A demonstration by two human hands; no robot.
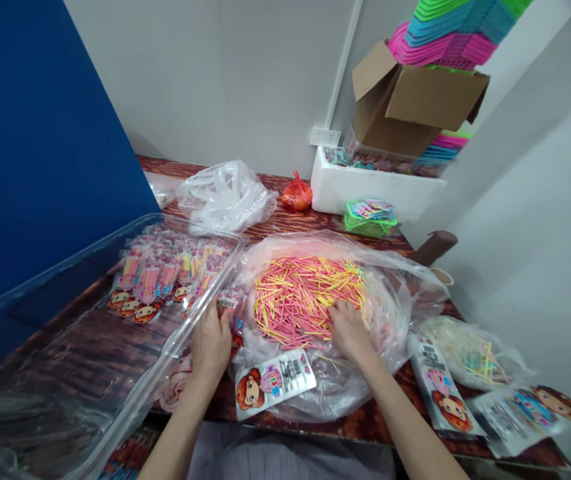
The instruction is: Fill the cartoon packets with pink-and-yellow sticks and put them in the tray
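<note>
A clear plastic bag [390, 333] lies spread open in front of me, heaped with thin pink and yellow sticks [295, 293]. My right hand [349, 328] is at the heap's right side, fingers curled down and closed on some sticks; the fingertips are partly hidden. At the bag's left edge, my left hand [211, 341] is closed on a small printed clear packet [231, 304], beside the wall of a large clear plastic bin [165, 353]. Several filled packets [148, 277] lie inside that bin. A flat printed pouch [275, 383] rests on the bag's near edge.
More printed pouches [443, 393] and a bag with a few sticks [480, 353] lie at right. Behind stand a green basket [370, 225], a white foam box [365, 183], a cardboard box [415, 100], a red bag [296, 195] and a crumpled plastic bag [228, 197]. A blue panel [40, 147] rises at left.
</note>
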